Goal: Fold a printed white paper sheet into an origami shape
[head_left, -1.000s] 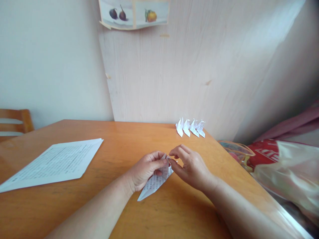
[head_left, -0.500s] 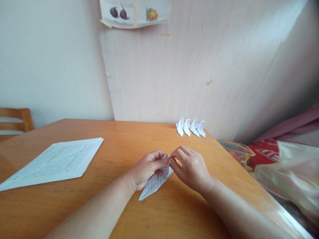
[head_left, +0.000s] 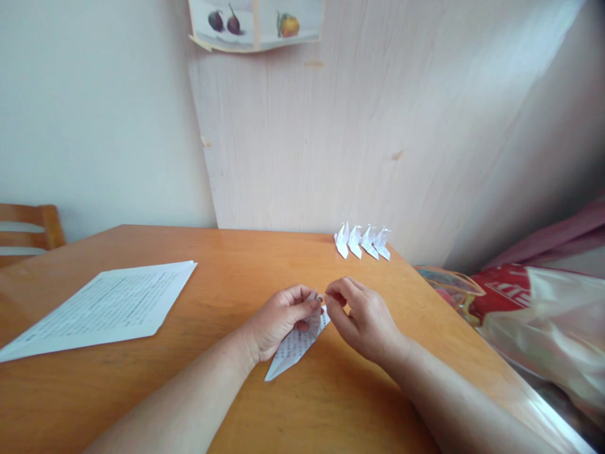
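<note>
A folded piece of printed paper (head_left: 293, 348) is pinched near its upper end between the thumb and fingers of my left hand (head_left: 286, 318). It is narrow, tapers to a point low on the left, and slants up to the right. Part of its upper end is hidden behind my left fingers. My right hand (head_left: 362, 318) is just to the right of that end, thumb and fingers curled toward each other. Whether its fingertips touch the paper's small tip I cannot make out. Several folded white paper figures (head_left: 355, 243) stand in a row at the table's back right.
A stack of printed sheets (head_left: 108, 306) lies on the left of the wooden table (head_left: 227, 258). Past the table's right edge are red and white plastic bags (head_left: 539, 309). A wooden chair (head_left: 50, 227) stands at the far left. Fruit pictures (head_left: 255, 28) hang on the wall behind.
My right fingertips have drawn back slightly to the right from the paper's upper end, opening a small gap between thumb and fingers. My left hand and the paper have hardly moved.
</note>
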The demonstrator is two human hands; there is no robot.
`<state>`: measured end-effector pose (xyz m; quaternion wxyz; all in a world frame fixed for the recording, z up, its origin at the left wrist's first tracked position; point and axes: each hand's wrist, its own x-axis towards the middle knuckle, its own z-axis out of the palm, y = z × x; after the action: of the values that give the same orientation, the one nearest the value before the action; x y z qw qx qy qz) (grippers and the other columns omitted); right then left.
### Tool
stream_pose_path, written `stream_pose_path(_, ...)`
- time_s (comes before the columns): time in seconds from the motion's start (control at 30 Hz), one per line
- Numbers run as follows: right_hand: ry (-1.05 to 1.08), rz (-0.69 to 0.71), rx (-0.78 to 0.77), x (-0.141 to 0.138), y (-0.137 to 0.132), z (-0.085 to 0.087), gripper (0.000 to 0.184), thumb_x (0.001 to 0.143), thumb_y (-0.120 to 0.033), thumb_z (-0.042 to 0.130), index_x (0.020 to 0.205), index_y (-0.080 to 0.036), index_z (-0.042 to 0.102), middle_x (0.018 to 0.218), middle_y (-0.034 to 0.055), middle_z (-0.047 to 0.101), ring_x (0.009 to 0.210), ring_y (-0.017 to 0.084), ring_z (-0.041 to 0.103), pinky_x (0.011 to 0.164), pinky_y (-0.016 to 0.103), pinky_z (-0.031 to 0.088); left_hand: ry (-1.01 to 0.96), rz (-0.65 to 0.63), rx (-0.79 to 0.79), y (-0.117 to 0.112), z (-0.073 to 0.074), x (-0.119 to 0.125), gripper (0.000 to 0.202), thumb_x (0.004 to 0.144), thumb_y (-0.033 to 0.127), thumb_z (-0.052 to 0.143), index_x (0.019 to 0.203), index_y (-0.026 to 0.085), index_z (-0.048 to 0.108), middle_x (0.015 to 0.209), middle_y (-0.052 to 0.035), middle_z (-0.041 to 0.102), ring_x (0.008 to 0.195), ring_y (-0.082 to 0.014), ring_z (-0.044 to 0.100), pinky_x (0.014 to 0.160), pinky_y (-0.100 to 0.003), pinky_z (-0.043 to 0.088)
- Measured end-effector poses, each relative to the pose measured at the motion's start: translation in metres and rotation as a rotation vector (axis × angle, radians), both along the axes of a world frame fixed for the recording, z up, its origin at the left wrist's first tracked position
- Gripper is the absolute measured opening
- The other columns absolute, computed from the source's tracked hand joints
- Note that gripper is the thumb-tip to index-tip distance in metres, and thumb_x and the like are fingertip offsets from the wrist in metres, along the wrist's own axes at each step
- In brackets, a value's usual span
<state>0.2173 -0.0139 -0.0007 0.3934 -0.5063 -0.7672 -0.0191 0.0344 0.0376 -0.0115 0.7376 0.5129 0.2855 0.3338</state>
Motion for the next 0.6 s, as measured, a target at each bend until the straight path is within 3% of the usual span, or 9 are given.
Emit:
stream_pose_path(0.4, -0.156, -0.092, 0.065, -0.0018, 0.0033, -0.002, 0.007, 0.092, -0.019, 0.058, 0.084, -0.02, 0.058, 0.08, 0.0018, 0.063, 0.07, 0.015, 0.057, 0.062, 0.027, 0.036, -0.004, -0.023, 0.019, 0.0016, -0.004, 0.0002, 0.03, 0.079, 0.038, 0.082, 0.083, 0.016, 0.062, 0.076, 0.0019, 0.057, 0.068, -0.0092, 0.052, 0.063, -0.023, 0.036)
stream_pose_path(0.6, -0.128, -0.08, 0.086, -0.0025, 0.003, -0.0021, 0.008, 0.093, -0.018, 0.055, 0.086, -0.02, 0.058, 0.08, 0.0025, 0.062, 0.07, 0.016, 0.057, 0.063, 0.027, 0.037, -0.011, -0.018, 0.017, 0.0018, -0.0042, 0.0011, 0.031, 0.078, 0.039, 0.082, 0.083, 0.016, 0.062, 0.076, 0.0016, 0.057, 0.068, -0.0093, 0.052, 0.062, -0.023, 0.037)
